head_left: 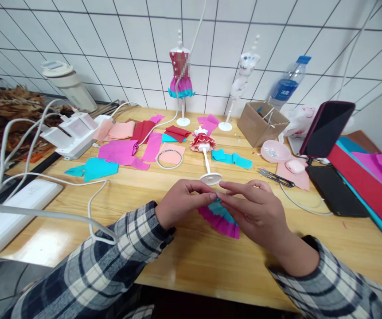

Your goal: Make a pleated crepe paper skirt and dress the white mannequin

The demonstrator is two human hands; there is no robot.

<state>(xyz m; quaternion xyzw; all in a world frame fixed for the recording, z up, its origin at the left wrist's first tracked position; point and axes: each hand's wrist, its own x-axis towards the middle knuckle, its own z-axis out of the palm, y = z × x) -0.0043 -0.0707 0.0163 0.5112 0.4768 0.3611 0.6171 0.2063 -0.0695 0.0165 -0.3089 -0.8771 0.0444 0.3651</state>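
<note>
Between my hands is a small gathered skirt of crepe paper, blue on top with a purple ruffle below. My left hand pinches its top edge between thumb and forefinger. My right hand is closed on the same gathered edge, its fingertips meeting the left thumb; the pinched part is mostly hidden. Just beyond my hands a small white doll stand lies tipped over, with a red and pink ruffled dress on its form. A strip of blue crepe paper lies right of it.
Two upright mannequins, one in a red and purple dress, one white, stand by the wall. Thread snips, a pink bowl, a cardboard box and a propped phone are right. Crepe pieces and a power strip lie left.
</note>
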